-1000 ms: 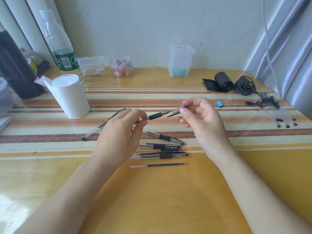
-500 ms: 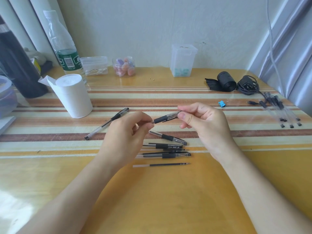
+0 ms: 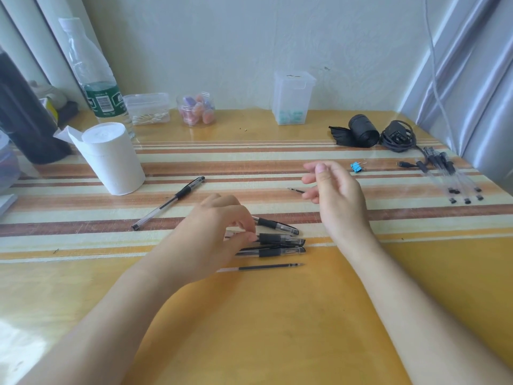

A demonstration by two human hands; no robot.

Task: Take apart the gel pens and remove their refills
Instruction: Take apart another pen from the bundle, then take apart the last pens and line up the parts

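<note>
My left hand (image 3: 219, 237) is low over a small pile of black-grip gel pens (image 3: 279, 240), thumb and fingertips pinched on the middle pen's clear barrel. A loose refill (image 3: 266, 267) lies just in front of the pile. My right hand (image 3: 337, 195) hovers to the right above the striped mat, thumb and forefinger apart. A small dark pointed pen piece (image 3: 295, 190) sticks out at its curled lower fingers; whether they grip it is unclear. Another gel pen (image 3: 169, 202) lies alone to the left.
A toilet roll (image 3: 111, 159) and a water bottle (image 3: 95, 79) stand at the back left. Small plastic boxes line the wall. A blue binder clip (image 3: 355, 166), a black roll (image 3: 361, 130), a coiled charger (image 3: 398, 136) and several clear pen barrels (image 3: 449, 176) lie at the right.
Both hands held one pen in the air between them. My left hand has dropped onto the pile, and my right hand has moved right and spread its thumb and forefinger.
</note>
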